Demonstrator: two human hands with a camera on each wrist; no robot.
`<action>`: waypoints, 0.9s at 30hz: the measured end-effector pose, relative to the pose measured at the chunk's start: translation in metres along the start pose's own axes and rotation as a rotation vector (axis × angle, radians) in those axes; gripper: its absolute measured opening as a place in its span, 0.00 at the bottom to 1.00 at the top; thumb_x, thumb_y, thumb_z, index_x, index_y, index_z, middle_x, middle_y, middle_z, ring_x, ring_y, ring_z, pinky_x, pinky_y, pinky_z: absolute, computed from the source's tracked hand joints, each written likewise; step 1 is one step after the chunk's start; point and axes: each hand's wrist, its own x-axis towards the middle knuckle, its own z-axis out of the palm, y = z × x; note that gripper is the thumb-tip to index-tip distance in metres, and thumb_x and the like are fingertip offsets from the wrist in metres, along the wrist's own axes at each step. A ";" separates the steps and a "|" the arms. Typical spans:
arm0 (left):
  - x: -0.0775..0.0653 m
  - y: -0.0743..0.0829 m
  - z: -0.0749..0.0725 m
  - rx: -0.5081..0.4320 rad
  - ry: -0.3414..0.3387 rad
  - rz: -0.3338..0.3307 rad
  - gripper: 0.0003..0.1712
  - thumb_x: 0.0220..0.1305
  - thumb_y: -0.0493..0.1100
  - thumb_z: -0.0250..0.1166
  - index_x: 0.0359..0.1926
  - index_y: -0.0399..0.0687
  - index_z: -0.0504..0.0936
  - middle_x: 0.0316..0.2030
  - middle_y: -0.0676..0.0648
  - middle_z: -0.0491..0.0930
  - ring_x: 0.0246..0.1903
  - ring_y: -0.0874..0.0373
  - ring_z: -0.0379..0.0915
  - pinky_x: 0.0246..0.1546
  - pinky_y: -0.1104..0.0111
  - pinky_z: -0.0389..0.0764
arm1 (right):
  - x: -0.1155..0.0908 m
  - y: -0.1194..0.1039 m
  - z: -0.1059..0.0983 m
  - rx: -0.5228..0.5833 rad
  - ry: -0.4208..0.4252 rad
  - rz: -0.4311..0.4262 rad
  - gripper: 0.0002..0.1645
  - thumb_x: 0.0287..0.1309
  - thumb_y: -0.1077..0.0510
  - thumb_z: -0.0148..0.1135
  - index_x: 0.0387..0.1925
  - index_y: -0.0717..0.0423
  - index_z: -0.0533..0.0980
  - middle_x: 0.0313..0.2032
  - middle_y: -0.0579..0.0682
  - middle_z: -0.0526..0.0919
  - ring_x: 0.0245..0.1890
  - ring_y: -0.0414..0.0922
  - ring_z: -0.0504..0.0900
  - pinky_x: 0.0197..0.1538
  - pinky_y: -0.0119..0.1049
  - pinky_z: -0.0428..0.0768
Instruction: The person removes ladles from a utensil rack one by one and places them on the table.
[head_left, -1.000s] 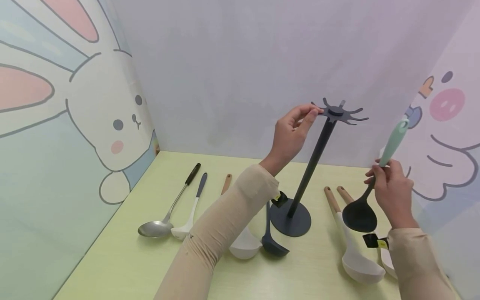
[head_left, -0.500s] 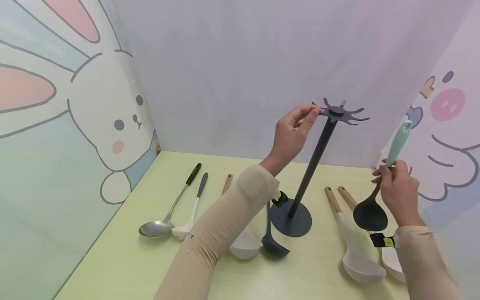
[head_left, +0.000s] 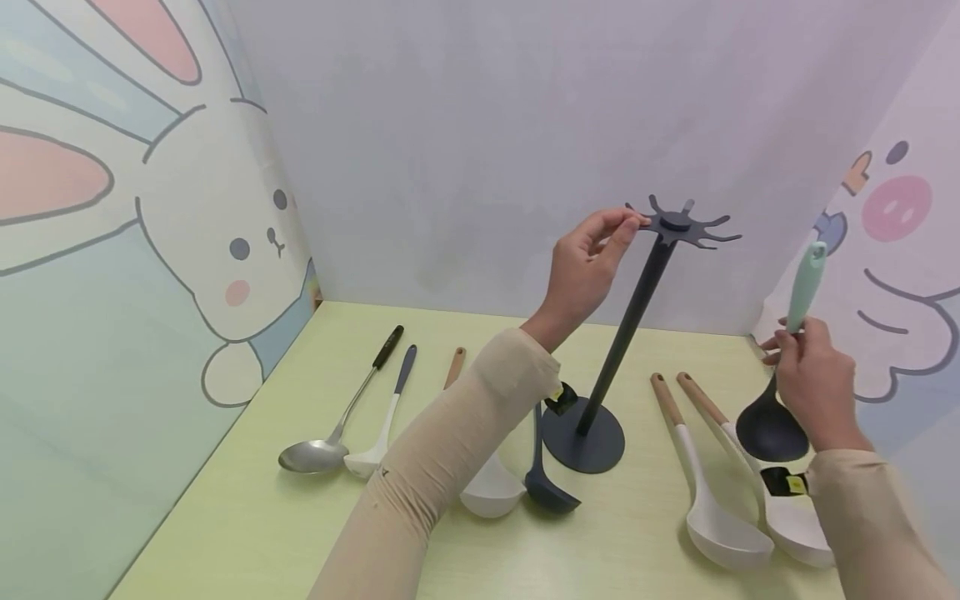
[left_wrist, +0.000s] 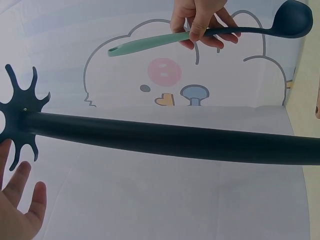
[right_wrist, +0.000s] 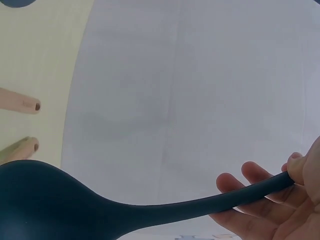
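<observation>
My left hand (head_left: 585, 262) pinches one prong at the top of a black utensil stand (head_left: 630, 329), which has a round base and a ring of curved prongs. In the right hand (head_left: 819, 379) is a ladle (head_left: 806, 287) with a mint green handle and a dark bowl. Its handle points up and the bowl hangs low. Thumb and fingers grip it just below the green part, as the left wrist view also shows. The right wrist view has the ladle's dark neck (right_wrist: 185, 209) lying across several fingers. The ladle is raised, right of the stand and apart from it.
Two white ladles with wooden handles, a nearer-left one (head_left: 723, 529) and a right one (head_left: 798, 533), lie right of the stand. Left of it lie a dark ladle (head_left: 551, 493), a white ladle (head_left: 491, 492) partly behind my sleeve, a small white ladle (head_left: 365, 458) and a metal spoon (head_left: 315, 456).
My right hand has moved right with the mint-handled ladle, away from the stand, and the ladle stands more upright. The left hand keeps its hold on the prong.
</observation>
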 end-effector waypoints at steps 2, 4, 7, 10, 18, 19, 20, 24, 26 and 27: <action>0.000 0.000 0.000 0.000 0.001 -0.004 0.12 0.74 0.39 0.58 0.50 0.35 0.82 0.49 0.41 0.84 0.49 0.73 0.76 0.47 0.75 0.77 | 0.001 0.003 -0.001 -0.012 0.007 -0.030 0.16 0.74 0.64 0.44 0.55 0.73 0.67 0.39 0.73 0.82 0.24 0.06 0.59 0.27 0.14 0.61; 0.000 0.000 0.000 0.002 0.001 -0.009 0.12 0.74 0.39 0.58 0.50 0.35 0.82 0.49 0.42 0.84 0.48 0.73 0.76 0.47 0.75 0.77 | 0.002 0.006 -0.002 -0.025 0.014 -0.059 0.15 0.74 0.66 0.44 0.54 0.74 0.67 0.38 0.73 0.82 0.25 0.05 0.57 0.26 0.15 0.61; -0.001 0.001 0.000 0.003 0.002 -0.011 0.12 0.74 0.39 0.58 0.50 0.35 0.82 0.49 0.42 0.84 0.49 0.73 0.76 0.47 0.75 0.77 | 0.004 0.011 -0.004 -0.037 0.004 -0.069 0.15 0.73 0.67 0.44 0.54 0.74 0.67 0.39 0.74 0.82 0.25 0.05 0.56 0.27 0.16 0.61; -0.001 0.002 0.000 0.002 0.005 -0.010 0.12 0.74 0.39 0.58 0.50 0.35 0.82 0.49 0.42 0.84 0.49 0.72 0.76 0.48 0.75 0.77 | 0.006 0.015 -0.006 -0.044 -0.010 -0.069 0.15 0.72 0.68 0.44 0.54 0.75 0.67 0.39 0.75 0.81 0.25 0.04 0.55 0.27 0.17 0.61; -0.001 0.003 0.000 0.002 0.003 0.001 0.12 0.74 0.39 0.58 0.50 0.35 0.82 0.49 0.41 0.84 0.50 0.72 0.75 0.48 0.75 0.76 | 0.009 0.028 -0.007 -0.107 -0.020 -0.113 0.11 0.71 0.69 0.46 0.50 0.75 0.67 0.37 0.74 0.81 0.20 0.43 0.81 0.23 0.41 0.72; 0.000 0.003 0.000 0.002 0.003 -0.001 0.12 0.74 0.39 0.58 0.50 0.35 0.82 0.49 0.41 0.84 0.50 0.73 0.75 0.48 0.75 0.76 | 0.009 0.030 -0.006 -0.112 -0.029 -0.111 0.11 0.71 0.69 0.46 0.50 0.75 0.67 0.37 0.75 0.81 0.22 0.57 0.82 0.23 0.49 0.73; 0.000 0.003 0.000 0.002 0.002 -0.003 0.12 0.74 0.39 0.58 0.50 0.35 0.82 0.49 0.41 0.84 0.50 0.73 0.75 0.48 0.75 0.76 | 0.009 0.031 -0.006 -0.117 -0.043 -0.105 0.12 0.71 0.68 0.46 0.50 0.75 0.66 0.37 0.75 0.81 0.25 0.68 0.80 0.25 0.56 0.72; 0.000 0.003 0.000 0.004 0.001 -0.011 0.12 0.74 0.39 0.58 0.50 0.35 0.82 0.49 0.41 0.84 0.50 0.73 0.75 0.49 0.75 0.76 | 0.010 0.037 -0.005 -0.148 -0.134 -0.049 0.12 0.74 0.66 0.44 0.50 0.74 0.65 0.40 0.76 0.79 0.33 0.79 0.75 0.28 0.65 0.69; 0.000 0.003 0.000 0.005 0.001 -0.008 0.12 0.74 0.38 0.58 0.50 0.35 0.82 0.48 0.41 0.84 0.50 0.73 0.75 0.49 0.75 0.76 | 0.011 0.040 -0.005 -0.164 -0.178 -0.023 0.12 0.74 0.64 0.43 0.49 0.73 0.64 0.41 0.76 0.79 0.34 0.79 0.74 0.27 0.64 0.69; 0.000 0.003 0.000 0.005 0.002 -0.008 0.12 0.74 0.38 0.58 0.50 0.35 0.82 0.48 0.41 0.84 0.50 0.73 0.75 0.49 0.75 0.76 | 0.012 0.042 -0.005 -0.171 -0.197 -0.014 0.12 0.75 0.64 0.43 0.48 0.73 0.64 0.41 0.76 0.79 0.34 0.79 0.74 0.26 0.63 0.69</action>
